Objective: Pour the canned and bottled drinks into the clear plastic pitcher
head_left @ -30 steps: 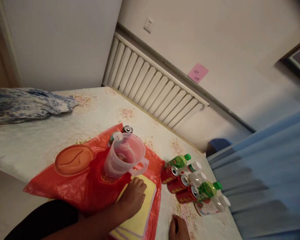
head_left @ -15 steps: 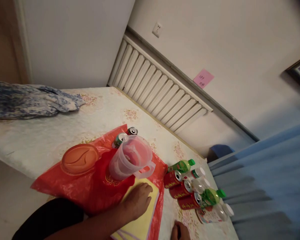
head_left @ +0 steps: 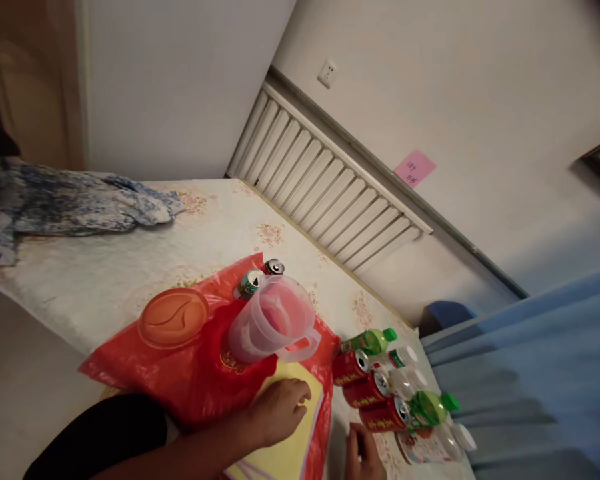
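Note:
My left hand (head_left: 279,410) rests on a yellow cloth (head_left: 280,447) that lies on a red plastic bag (head_left: 180,373); its fingers are curled loosely and hold nothing that I can see. Just beyond it stands a clear plastic pitcher (head_left: 273,328) with its handle to the right. My right hand (head_left: 363,453) is at the bottom edge, only partly in view, with a thumb raised close to the nearest red can (head_left: 385,415); its fingers are hidden.
An orange lid (head_left: 173,317) lies on the bag. Two cans (head_left: 260,277) stand behind the pitcher. Red cans (head_left: 363,387) and green-capped bottles (head_left: 370,341) cluster at the right. A blue patterned cloth (head_left: 70,203) lies at the far left. A radiator (head_left: 330,200) lines the wall.
The view has shifted, so everything sits further right and lower. My left hand curled a little on the yellow cloth. My right hand moved up toward the red cans.

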`<action>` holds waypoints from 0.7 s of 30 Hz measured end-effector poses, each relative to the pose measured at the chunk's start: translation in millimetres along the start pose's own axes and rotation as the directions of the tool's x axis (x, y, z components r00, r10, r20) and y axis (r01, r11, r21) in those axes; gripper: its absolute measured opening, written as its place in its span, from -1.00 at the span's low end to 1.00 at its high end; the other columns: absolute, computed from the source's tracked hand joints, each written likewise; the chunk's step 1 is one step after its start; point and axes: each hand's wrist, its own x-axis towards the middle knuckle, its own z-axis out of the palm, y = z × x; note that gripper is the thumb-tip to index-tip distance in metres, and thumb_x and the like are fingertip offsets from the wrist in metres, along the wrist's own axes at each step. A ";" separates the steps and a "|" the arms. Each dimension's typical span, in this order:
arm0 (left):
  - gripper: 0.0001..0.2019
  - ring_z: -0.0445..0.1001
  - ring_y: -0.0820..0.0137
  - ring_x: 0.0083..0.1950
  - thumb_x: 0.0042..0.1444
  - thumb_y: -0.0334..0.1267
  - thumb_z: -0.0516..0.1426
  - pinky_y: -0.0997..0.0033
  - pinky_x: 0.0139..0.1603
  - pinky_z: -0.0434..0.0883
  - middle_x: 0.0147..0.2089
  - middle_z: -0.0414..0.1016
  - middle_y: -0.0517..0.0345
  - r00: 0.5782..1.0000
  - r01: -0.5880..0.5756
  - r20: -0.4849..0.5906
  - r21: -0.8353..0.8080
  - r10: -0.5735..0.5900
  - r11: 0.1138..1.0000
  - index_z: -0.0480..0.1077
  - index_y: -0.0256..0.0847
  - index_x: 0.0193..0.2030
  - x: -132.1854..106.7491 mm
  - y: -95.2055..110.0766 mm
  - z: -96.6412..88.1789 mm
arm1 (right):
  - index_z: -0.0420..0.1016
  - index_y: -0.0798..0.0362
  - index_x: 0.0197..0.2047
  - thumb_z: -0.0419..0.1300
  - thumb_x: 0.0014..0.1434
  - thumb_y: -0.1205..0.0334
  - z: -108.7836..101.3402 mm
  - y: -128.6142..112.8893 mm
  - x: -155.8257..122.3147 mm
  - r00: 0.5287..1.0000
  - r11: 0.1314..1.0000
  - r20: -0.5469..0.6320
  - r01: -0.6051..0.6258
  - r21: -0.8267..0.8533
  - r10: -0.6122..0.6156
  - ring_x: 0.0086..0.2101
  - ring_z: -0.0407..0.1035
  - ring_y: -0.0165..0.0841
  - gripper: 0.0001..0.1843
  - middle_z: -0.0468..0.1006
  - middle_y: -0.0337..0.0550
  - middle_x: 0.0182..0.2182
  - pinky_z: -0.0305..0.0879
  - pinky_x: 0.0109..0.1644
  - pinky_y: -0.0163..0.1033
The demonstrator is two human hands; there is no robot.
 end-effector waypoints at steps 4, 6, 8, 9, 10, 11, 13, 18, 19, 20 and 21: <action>-0.72 0.55 0.31 -0.16 0.09 -0.43 0.06 0.38 -0.13 0.42 -0.18 0.64 0.07 0.999 0.050 0.006 -0.096 -0.050 0.994 0.52 -0.18 -0.12 -1.8 1.9 -5.6 | 0.59 0.06 -0.27 0.17 0.18 -0.04 16.8 -69.1 57.9 0.962 0.974 0.190 0.168 0.154 -0.196 -0.34 0.55 -0.17 -0.66 0.67 -0.03 -0.35 0.43 -0.24 -0.20; -0.73 0.54 0.34 -0.21 0.08 -0.42 0.07 0.42 -0.20 0.41 -0.23 0.63 0.10 0.997 0.081 0.015 -0.141 -0.080 0.987 0.52 -0.18 -0.13 -2.6 3.5 -9.1 | 0.58 0.06 -0.29 0.16 0.19 0.01 33.7 -109.7 86.2 0.923 0.949 0.263 0.228 0.216 -0.281 -0.35 0.52 -0.21 -0.69 0.65 -0.06 -0.37 0.42 -0.24 -0.21; -0.75 0.53 0.35 -0.24 0.08 -0.41 0.07 0.44 -0.25 0.40 -0.26 0.62 0.12 0.994 0.112 0.033 -0.185 -0.107 0.976 0.51 -0.19 -0.15 -3.6 5.4 -12.8 | 0.58 0.07 -0.30 0.14 0.18 0.06 55.8 -147.7 110.3 0.881 0.922 0.311 0.280 0.266 -0.357 -0.37 0.49 -0.25 -0.72 0.63 -0.10 -0.41 0.40 -0.25 -0.23; -0.76 0.53 0.35 -0.25 0.08 -0.40 0.08 0.44 -0.25 0.40 -0.27 0.61 0.12 0.992 0.123 0.045 -0.209 -0.116 0.970 0.51 -0.19 -0.16 -4.3 6.2 -14.6 | 0.57 0.07 -0.29 0.14 0.19 0.08 68.1 -164.5 120.8 0.850 0.908 0.352 0.297 0.294 -0.392 -0.37 0.48 -0.26 -0.73 0.63 -0.11 -0.40 0.39 -0.24 -0.24; -0.77 0.53 0.34 -0.25 0.07 -0.40 0.08 0.44 -0.25 0.41 -0.26 0.60 0.11 0.991 0.131 0.059 -0.232 -0.121 0.964 0.50 -0.20 -0.17 -5.1 6.8 -16.5 | 0.57 0.08 -0.29 0.13 0.20 0.10 80.9 -179.5 130.6 0.810 0.891 0.397 0.316 0.325 -0.432 -0.36 0.47 -0.28 -0.74 0.62 -0.12 -0.40 0.38 -0.24 -0.25; -0.78 0.54 0.33 -0.23 0.06 -0.40 0.09 0.43 -0.23 0.42 -0.24 0.59 0.10 0.990 0.135 0.071 -0.252 -0.121 0.958 0.49 -0.20 -0.17 -6.3 7.0 -18.3 | 0.57 0.08 -0.27 0.12 0.20 0.13 93.8 -192.7 139.8 0.762 0.872 0.440 0.341 0.353 -0.476 -0.36 0.46 -0.29 -0.75 0.62 -0.13 -0.39 0.38 -0.24 -0.26; -0.79 0.54 0.30 -0.18 0.05 -0.39 0.10 0.38 -0.17 0.45 -0.19 0.57 0.08 0.991 0.124 0.080 -0.273 -0.106 0.954 0.48 -0.18 -0.18 -9.3 6.5 -21.7 | 0.59 0.08 -0.12 0.15 0.17 0.18 118.8 -214.8 157.2 0.685 0.832 0.477 0.400 0.385 -0.550 -0.32 0.45 -0.31 -0.72 0.63 -0.12 -0.31 0.38 -0.20 -0.25; -0.78 0.54 0.23 -0.07 0.04 -0.35 0.13 0.28 -0.04 0.48 -0.07 0.54 0.08 0.991 0.109 0.101 -0.282 -0.084 0.953 0.48 -0.09 -0.16 -18.3 3.4 -29.5 | 0.25 -0.01 0.40 0.26 0.17 0.16 171.5 -259.5 193.5 0.424 0.676 0.565 0.637 0.369 -0.708 0.14 0.36 -0.14 -0.27 0.37 0.10 0.28 0.30 0.22 -0.02; -0.78 0.54 0.23 -0.07 0.04 -0.33 0.14 0.27 -0.03 0.48 -0.06 0.54 0.09 0.990 0.119 0.113 -0.289 -0.090 0.950 0.48 -0.07 -0.15 -19.6 3.2 -30.9 | 0.23 0.01 0.41 0.29 0.17 0.15 180.1 -268.0 198.2 0.363 0.630 0.581 0.690 0.358 -0.728 0.24 0.25 -0.09 -0.23 0.29 0.13 0.34 0.21 0.31 0.04; -0.77 0.54 0.23 -0.06 0.05 -0.33 0.14 0.27 -0.02 0.48 -0.05 0.54 0.10 0.988 0.127 0.120 -0.290 -0.096 0.949 0.48 -0.05 -0.14 -20.5 3.1 -32.2 | 0.22 0.02 0.42 0.31 0.16 0.15 187.8 -275.9 201.8 0.310 0.594 0.607 0.726 0.346 -0.732 0.30 0.17 -0.07 -0.21 0.23 0.15 0.37 0.13 0.36 0.09; -0.77 0.54 0.23 -0.06 0.05 -0.32 0.14 0.26 -0.02 0.48 -0.05 0.54 0.11 0.987 0.134 0.128 -0.283 -0.101 0.950 0.48 -0.04 -0.13 -21.2 3.3 -33.4 | 0.22 0.02 0.42 0.34 0.14 0.15 194.7 -283.1 204.1 0.270 0.573 0.637 0.749 0.333 -0.722 0.33 0.13 -0.05 -0.20 0.21 0.16 0.39 0.09 0.38 0.12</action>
